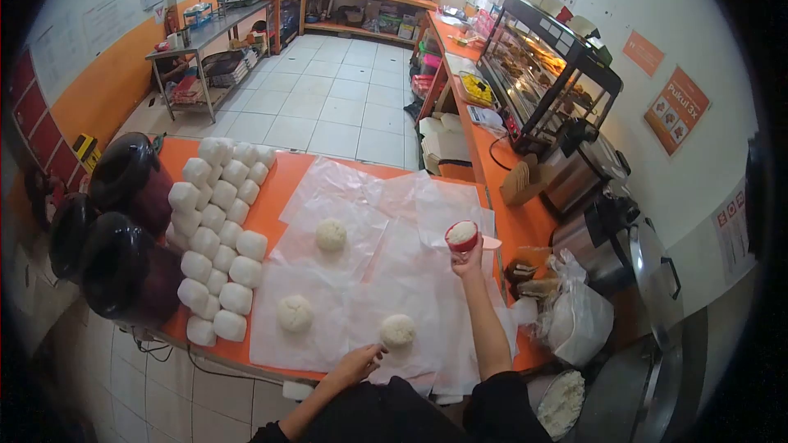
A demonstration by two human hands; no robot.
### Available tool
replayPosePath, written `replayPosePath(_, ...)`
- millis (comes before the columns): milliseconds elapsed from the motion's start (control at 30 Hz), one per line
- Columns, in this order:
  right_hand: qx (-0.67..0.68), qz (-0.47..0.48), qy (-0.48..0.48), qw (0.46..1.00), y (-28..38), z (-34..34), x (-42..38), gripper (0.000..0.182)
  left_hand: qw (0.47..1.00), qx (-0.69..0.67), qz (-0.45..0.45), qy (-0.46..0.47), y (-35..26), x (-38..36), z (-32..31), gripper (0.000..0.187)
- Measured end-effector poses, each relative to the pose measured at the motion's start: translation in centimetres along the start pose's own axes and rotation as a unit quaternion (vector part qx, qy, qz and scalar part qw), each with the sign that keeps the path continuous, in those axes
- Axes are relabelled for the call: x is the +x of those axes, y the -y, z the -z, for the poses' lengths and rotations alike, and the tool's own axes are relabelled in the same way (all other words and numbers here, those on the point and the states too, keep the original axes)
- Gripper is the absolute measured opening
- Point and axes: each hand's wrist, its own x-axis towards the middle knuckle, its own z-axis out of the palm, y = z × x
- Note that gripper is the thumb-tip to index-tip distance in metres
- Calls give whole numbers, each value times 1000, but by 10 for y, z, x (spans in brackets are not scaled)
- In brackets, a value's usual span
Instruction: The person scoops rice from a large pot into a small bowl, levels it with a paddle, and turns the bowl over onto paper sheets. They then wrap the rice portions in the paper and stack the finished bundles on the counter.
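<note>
- Right hand [466, 261]: fingers are closing around the red cup [462, 235], which is sitting over the right-hand part of the sheets; the grip is probably serving to steady a full load.
- Cup: its mouth is facing up and white rice is showing at the rim; the upright hold is likely keeping grains from spilling. A pale pink piece [492, 244] is jutting out on its right; cannot tell whether it is a handle.
- Left hand [358, 364]: fingers are curling loosely, no object is showing in them; it is resting just beside the near rice mound [398, 331]. Cannot tell whether fingertips are touching it.
- Two further mounds, the far one [332, 235] and the left one [295, 313], are lying well apart on translucent sheets [328, 189]; spacing is presumably leaving wrapping room around each.
- Sheets are overlapping across the orange tabletop [277, 166], apparently shielding rice from the surface.
- White bundles [215, 217] are standing stacked along the left side, seemingly leaving the middle for working.
- Rice pot [563, 404] is standing low by the right arm, probably for easy scooping.
</note>
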Motion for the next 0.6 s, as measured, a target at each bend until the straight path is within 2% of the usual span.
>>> replayPosePath(67,-62,13,-53,997,22,-13,29,51,997,-15,64,38,-9,1,15,33)
replayPosePath(100,-94,19,-78,992,34,-18,45,52,999,8,44,24,-3,2,17,33)
replayPosePath(133,-170,78,-79,979,43,-10,64,60,999,31,25,9,8,0,13,33)
replayPosePath(167,-280,212,-150,924,45,1,94,64,999,54,6,-6,14,2,13,33)
replayPosePath(200,-377,339,-215,835,44,13,128,67,998,62,20,-15,5,0,18,30)
replayPosePath(233,-458,454,-272,715,41,0,136,71,997,62,37,-13,5,1,20,29)
replayPosePath(267,-593,462,-271,602,43,-3,134,71,997,62,54,-9,9,2,19,28)
replayPosePath(367,-817,317,-236,420,23,-38,91,66,996,38,81,-21,4,7,31,28)
replayPosePath(400,-822,274,-225,445,17,-38,92,68,995,13,99,-21,3,9,37,29)
replayPosePath(433,-814,273,-239,454,14,-40,95,69,993,-13,119,-20,2,10,43,30)
replayPosePath(533,-798,268,-265,471,12,-40,97,72,968,-224,79,-79,1,14,58,38)
replayPosePath(600,-795,273,-252,479,20,-39,98,72,911,-410,-40,-4,-27,20,82,47)
